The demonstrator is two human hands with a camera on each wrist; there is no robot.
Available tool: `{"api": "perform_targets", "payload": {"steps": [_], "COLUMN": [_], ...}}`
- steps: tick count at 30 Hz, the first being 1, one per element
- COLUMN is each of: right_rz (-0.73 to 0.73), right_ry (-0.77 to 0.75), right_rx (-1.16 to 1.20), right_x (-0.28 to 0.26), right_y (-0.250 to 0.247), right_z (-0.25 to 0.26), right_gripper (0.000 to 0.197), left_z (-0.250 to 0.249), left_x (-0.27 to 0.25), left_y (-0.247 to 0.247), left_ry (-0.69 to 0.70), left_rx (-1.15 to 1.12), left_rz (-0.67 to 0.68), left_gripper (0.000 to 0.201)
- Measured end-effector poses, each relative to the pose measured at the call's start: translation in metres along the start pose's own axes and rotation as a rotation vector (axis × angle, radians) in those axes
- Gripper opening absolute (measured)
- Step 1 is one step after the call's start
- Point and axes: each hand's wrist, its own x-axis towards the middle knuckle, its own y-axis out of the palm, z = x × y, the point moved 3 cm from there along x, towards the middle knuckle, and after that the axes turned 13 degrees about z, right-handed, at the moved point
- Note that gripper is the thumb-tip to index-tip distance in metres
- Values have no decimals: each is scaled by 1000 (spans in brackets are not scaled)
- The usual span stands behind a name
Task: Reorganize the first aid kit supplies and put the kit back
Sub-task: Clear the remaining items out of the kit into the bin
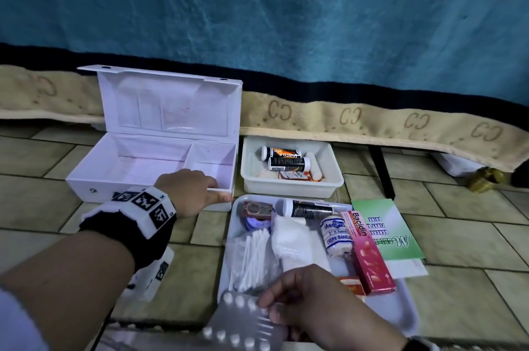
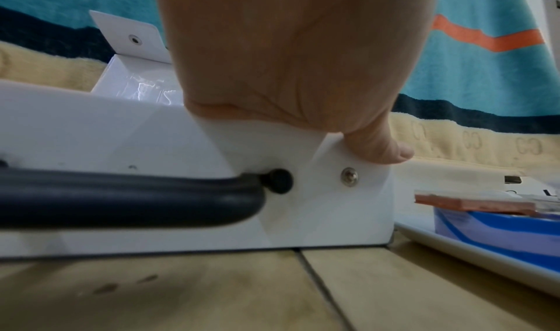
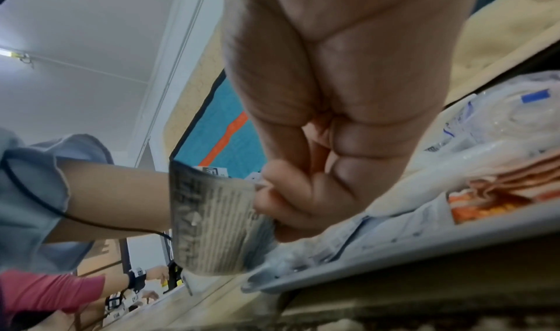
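Box (image 1: 120, 176) front rim at 9 o'clock is gripped by L hand (image 1: 187, 191) — fingers curled inside. Blister pack (image 1: 243, 322) at 6 o'clock is pinched by R hand (image 1: 309, 296) — over tray (image 1: 406, 319).

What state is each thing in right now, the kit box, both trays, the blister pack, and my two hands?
Kit box: lid open, both compartments empty.
Left hand: grips the box's front wall.
Right hand: pinches the blister pack.
Blister pack: lifted off the tray's near corner, pills still in it.
Flat tray: loaded with swabs, gauze, bandage, Bacidin box.
Deep tray: holds two tubes lying flat and sachets.
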Motion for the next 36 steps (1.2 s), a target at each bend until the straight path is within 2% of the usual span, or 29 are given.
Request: {"api": "perform_targets", "payload": {"steps": [3,6,11,13,17,24,28,31,34,36], "right_rz": [-86,-151,104,114,-60,-231,-367,-492,-515,-539], "right_ry": [-26,-39,-31,-36,-23,-22,-11,-69,-42,-9], "right_rx": [102,140,-24,-66,37,166,-76,-358,-540,-612], "right_x": [2,3,-4,-3,2,6,8,11,16,16], "right_y": [1,-2,4,4,-2,0,6,8,16,16], "right_z": [-2,-4,1,2,-6,-9,-10,-11,-13,-15], "right_gripper": [23,24,23,24,27,22,25,24,10,20], "left_z": [0,1,0,0,1,0,0,0,0,0], "left_x": [-1,0,0,1,2,0,-1,0,0,0], "left_y": [0,0,0,0,1,0,0,0,1,1], "left_ry": [0,-9,-21,-25,-28,-16,-11,-10,-14,-16], "left_rx": [0,-3,8,6,7,5,-2,-3,-3,0], "left_rz": [-3,-6,3,2,3,0,-10,-14,-19,-17], "left_gripper": [47,58,62,61,62,62,62,63,63,64]}}
